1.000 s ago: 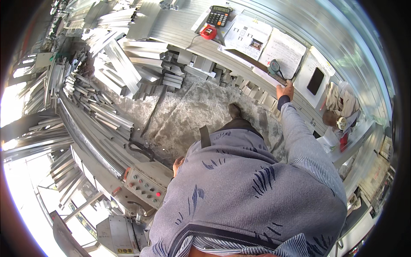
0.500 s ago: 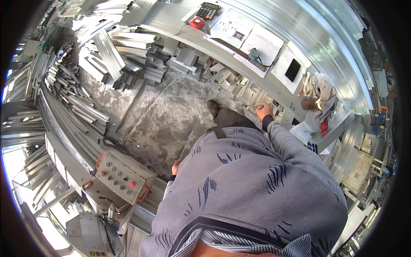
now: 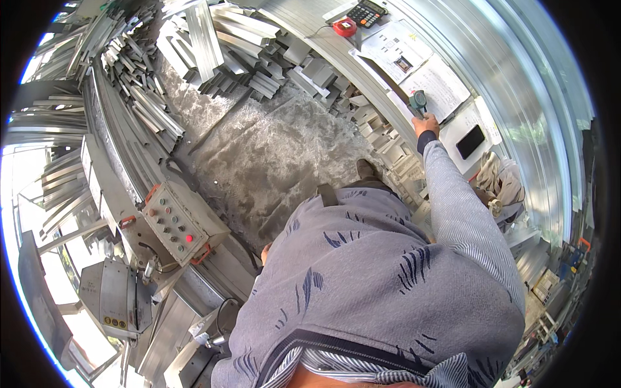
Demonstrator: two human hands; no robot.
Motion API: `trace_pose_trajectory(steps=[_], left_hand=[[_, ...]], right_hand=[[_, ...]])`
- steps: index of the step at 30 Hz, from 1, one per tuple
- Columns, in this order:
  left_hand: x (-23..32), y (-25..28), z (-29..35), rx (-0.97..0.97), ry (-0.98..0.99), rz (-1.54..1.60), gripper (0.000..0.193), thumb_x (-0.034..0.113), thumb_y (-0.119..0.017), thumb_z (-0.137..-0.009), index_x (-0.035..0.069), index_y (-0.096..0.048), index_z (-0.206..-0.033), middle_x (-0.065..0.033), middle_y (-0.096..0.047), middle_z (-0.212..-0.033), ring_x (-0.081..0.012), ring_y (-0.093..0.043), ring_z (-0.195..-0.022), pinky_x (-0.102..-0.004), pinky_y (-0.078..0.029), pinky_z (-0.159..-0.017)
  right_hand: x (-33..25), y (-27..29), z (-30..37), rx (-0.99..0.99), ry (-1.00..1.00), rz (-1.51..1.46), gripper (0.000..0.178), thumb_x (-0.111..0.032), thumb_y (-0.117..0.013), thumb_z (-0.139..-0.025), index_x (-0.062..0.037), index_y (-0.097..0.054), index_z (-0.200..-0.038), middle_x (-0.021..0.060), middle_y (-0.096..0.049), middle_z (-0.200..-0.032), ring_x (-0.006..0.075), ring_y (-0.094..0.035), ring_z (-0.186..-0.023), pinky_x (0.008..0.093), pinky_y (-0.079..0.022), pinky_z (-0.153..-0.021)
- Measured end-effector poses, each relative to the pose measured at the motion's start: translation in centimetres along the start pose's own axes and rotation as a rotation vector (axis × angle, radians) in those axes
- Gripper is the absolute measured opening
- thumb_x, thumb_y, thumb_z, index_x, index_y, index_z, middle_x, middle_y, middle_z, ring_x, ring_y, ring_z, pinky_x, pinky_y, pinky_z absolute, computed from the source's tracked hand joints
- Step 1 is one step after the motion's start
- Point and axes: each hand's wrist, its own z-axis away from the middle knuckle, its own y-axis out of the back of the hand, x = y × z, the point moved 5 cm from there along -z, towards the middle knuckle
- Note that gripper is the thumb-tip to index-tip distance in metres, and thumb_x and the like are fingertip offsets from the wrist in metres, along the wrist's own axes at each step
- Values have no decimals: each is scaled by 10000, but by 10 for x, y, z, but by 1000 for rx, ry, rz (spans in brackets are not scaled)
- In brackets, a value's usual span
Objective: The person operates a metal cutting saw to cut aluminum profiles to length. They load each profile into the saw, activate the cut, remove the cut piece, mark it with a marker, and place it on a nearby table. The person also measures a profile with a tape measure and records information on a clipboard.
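My right hand [image 3: 425,124] reaches out over the bench at the upper right. Its fingers are curled and closed at the near end of a dark green tape measure [image 3: 418,99], which lies on the edge of the papers [image 3: 441,85]. A black phone [image 3: 470,141] rests on a white sheet just right of that hand. Low at my left side, only a sliver of my left hand [image 3: 265,253] shows past the vest. Its fingers are hidden behind my body, so what it holds, if anything, cannot be seen.
A red tape measure [image 3: 345,26] and a calculator [image 3: 366,13] lie farther along the bench. Metal offcuts [image 3: 213,45] are heaped on the floor ahead. A control box with buttons [image 3: 174,223] stands at left. Gloves [image 3: 498,178] lie near my right arm.
My right hand has moved from beside the bench's offcuts up and forward to the green tape measure. My view has turned, and the left hand is now more hidden.
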Motion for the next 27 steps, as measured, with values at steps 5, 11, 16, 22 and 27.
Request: trace_pose_trajectory(steps=[5, 11, 16, 22, 27], left_hand=[[82, -41, 48, 15, 184, 228, 449, 279, -687, -925, 1, -642, -1275, -150, -723, -1149, -203, -677, -1045, -322, -522, -909], [200, -70, 110, 25, 138, 431, 425, 243, -666, -952, -11, -613, -1289, -157, -717, -1156, -188, -676, -1027, -310, -530, -878], [293, -57, 119, 57, 100, 294, 432, 165, -672, -933, -32, -582, -1307, -153, -699, -1184, -204, -664, -1070, -327, -524, -922], [483, -36, 112, 107, -258, 149, 427, 137, -676, -919, -16, -585, -1308, -159, -688, -1218, -213, -655, -1119, -330, -512, -972], [623, -60, 122, 3, -596, 77, 330, 94, -705, -901, 20, -656, -1219, -123, -723, -1132, -180, -682, -1018, -329, -548, -890]], right_hand=[[-39, -4, -47, -105, -154, 233, 828, -495, -764, -736, -20, -496, -1359, 240, -527, -1347, 381, -546, -1250, 456, -484, -1052], [-41, -19, -81, -248, -159, 239, 820, -467, -812, -714, 11, -539, -1322, 237, -574, -1315, 368, -581, -1213, 432, -506, -1026], [-43, -12, -80, -186, 145, -10, 679, -360, -849, -624, -19, -676, -1184, 191, -709, -1133, 310, -685, -1053, 398, -537, -946], [-112, 30, 8, -501, 545, -548, 673, -55, -868, -619, -91, -628, -1246, 55, -678, -1151, 176, -634, -1052, 321, -519, -955], [-179, 68, 95, -584, 969, -636, 635, -18, -837, -645, -106, -623, -1236, 80, -644, -1245, 240, -622, -1160, 335, -489, -1013]])
